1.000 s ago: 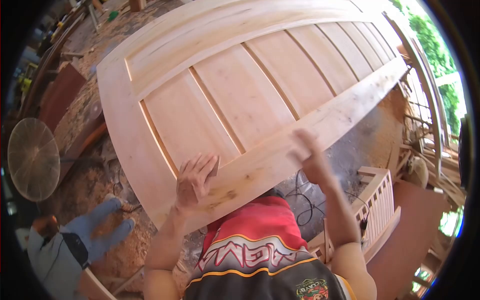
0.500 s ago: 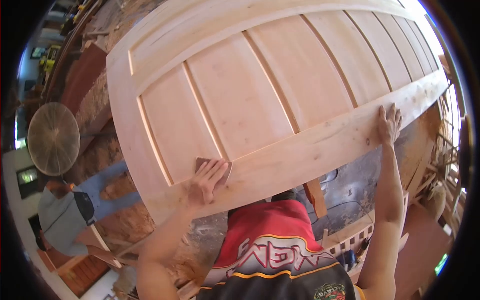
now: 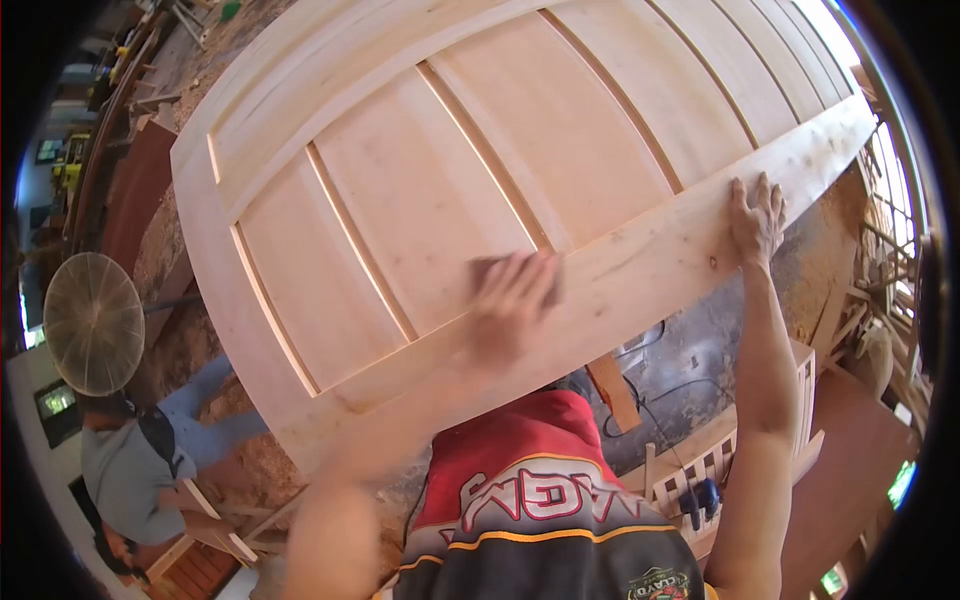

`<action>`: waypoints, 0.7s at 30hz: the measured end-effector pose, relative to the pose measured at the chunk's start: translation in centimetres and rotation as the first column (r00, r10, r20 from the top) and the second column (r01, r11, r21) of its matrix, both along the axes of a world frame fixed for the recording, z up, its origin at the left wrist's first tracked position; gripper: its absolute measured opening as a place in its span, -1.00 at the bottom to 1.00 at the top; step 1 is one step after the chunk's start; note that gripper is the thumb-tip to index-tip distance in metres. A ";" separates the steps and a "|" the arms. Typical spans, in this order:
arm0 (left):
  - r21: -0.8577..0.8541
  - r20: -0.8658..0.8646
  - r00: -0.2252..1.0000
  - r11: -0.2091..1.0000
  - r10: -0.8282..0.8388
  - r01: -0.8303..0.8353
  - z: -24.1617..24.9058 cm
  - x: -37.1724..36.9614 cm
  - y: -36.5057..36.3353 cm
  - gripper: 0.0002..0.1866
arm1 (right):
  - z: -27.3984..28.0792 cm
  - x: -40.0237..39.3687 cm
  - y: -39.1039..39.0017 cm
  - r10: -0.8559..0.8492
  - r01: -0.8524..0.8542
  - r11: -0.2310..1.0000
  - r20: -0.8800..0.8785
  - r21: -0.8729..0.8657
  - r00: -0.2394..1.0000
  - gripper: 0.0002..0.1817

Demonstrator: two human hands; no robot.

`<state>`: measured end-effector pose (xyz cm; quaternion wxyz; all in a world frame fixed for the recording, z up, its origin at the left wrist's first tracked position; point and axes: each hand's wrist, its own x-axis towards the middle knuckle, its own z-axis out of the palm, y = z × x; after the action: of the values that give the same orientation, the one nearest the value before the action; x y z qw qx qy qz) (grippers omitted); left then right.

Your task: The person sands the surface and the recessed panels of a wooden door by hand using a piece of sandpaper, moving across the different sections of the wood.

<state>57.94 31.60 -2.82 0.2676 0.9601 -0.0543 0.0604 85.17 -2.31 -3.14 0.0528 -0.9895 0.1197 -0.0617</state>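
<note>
A large pale wooden panel (image 3: pixel 420 190) with long recessed grooves spans the view. On its near rail, left of the middle, lies my left hand (image 3: pixel 510 305), blurred by motion. Its fingers press a dark reddish-brown sheet (image 3: pixel 488 270), seemingly sandpaper, against the wood. Part of the sheet is hidden under the fingers. Farther right on the same rail rests my right hand (image 3: pixel 757 220), flat with its fingers spread and nothing in it.
A round fan (image 3: pixel 94 322) stands at the left. Below it another person (image 3: pixel 130 480) in a grey top bends over woodwork. Slatted wooden pieces (image 3: pixel 700 475) and a cable are at the lower right, and a brown board (image 3: pixel 860 470) lies beyond them.
My left hand has slid right and up along the rail with the brown sheet. The view has shifted, so the panel appears turned and farther left. My right hand stays flat on the rail.
</note>
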 end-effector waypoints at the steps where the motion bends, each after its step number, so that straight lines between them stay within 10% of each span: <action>1: -0.023 -0.008 0.999 0.999 -0.047 0.047 0.4 0.9 0.2 -0.32 | 0.3 -0.5 0.2 -0.016 0.016 1.000 -0.016 0.009 1.000 -0.12; 21: 0.044 0.025 0.998 0.997 -0.058 0.057 0.3 0.4 1.2 -0.41 | 0.2 -0.5 0.3 0.179 -0.183 0.982 -0.078 -0.050 0.981 -0.06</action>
<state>58.31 32.79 -2.48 0.2475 0.9629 -0.0868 0.0642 84.70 -2.04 -2.91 0.0256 -0.9990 0.0291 -0.0236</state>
